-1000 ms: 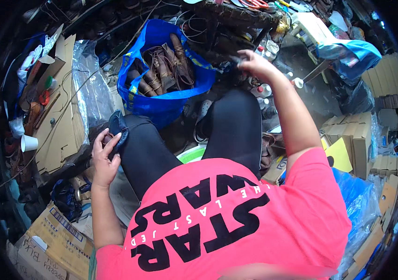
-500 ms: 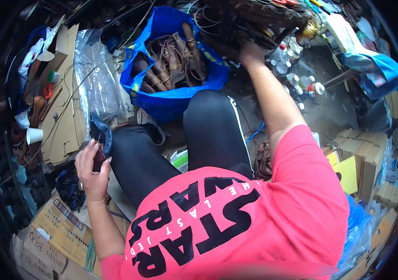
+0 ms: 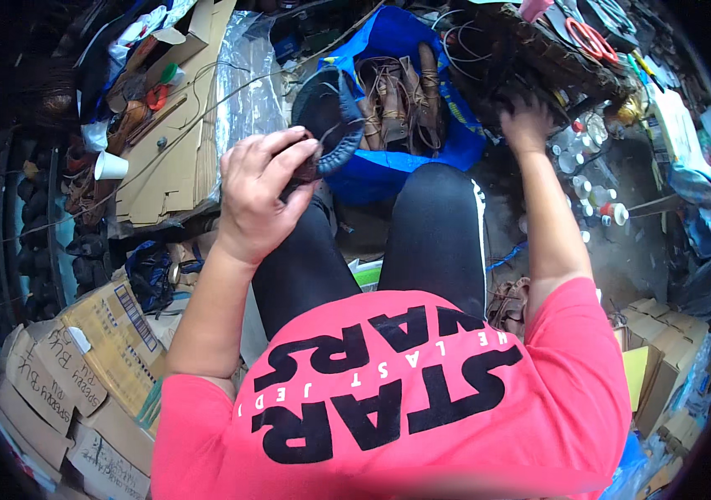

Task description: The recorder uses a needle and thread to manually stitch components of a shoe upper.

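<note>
Both arms of a person in a pink shirt [image 3: 197, 425] reach forward, the left hand [image 3: 262, 193] gripping a dark shoe upper [image 3: 349, 133].

Between the arms, two black-clad legs [image 3: 439, 237] point toward a blue bag [image 3: 372, 182] holding brown footwear pieces [image 3: 397, 108], with a dark, cluttered bench [image 3: 593, 71] to its right. The right arm stretches out nearly straight, its right hand [image 3: 527, 125] back up beside the bench, fingers pointing away; shadow hides their tips, so I cannot tell whether they grip anything. The left hand also shows its back, fingers bent and closed on the near end of the shoe upper, which is raised near the left knee, overlapping the bag's left side in view.
</note>
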A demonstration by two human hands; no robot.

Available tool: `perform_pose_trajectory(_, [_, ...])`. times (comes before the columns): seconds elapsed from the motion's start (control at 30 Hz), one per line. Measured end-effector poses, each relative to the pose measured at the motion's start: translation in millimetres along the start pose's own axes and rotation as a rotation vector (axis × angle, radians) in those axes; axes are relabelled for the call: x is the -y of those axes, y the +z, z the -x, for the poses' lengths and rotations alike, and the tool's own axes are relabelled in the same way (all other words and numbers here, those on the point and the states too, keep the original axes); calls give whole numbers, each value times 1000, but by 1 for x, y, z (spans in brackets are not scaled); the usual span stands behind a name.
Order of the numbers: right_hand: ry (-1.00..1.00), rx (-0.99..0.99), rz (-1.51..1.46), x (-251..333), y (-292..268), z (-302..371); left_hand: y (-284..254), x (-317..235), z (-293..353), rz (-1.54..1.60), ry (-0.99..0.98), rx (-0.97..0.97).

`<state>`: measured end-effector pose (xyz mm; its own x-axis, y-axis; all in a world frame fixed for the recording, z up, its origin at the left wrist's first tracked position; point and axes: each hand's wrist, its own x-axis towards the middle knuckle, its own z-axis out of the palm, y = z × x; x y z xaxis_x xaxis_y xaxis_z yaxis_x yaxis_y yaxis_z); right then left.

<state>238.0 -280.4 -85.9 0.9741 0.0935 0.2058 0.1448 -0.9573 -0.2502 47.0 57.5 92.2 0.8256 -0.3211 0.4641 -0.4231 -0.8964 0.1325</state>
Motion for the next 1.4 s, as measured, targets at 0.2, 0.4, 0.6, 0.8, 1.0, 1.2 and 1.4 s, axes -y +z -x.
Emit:
perform_pose_trajectory(0.2, [-329,503,-951,106,-59,65,7,-25,4,200,-32,8])
perform_pose_trajectory(0.4, [39,-173,-957,84,-89,57,13,-36,25,401,-27,-52])
perform_pose_trajectory(0.6, [511,-321,-1843,-56,-160,80,48,-56,47,468,17,50])
perform_pose_trajectory(0.8, [593,-565,-1889,-189,-269,133,89,-63,61,441,77,286])
perform_pose_trajectory(1.0, [648,-846,-1627,-334,-406,209,91,-54,65,460,51,314])
perform_pose_trajectory(1.2, [744,-1177,-1296,-410,-531,302,90,-56,62,468,-5,348])
perform_pose_trajectory(1.4, [803,-1333,-759,-395,-590,341,90,-53,61,477,9,375])
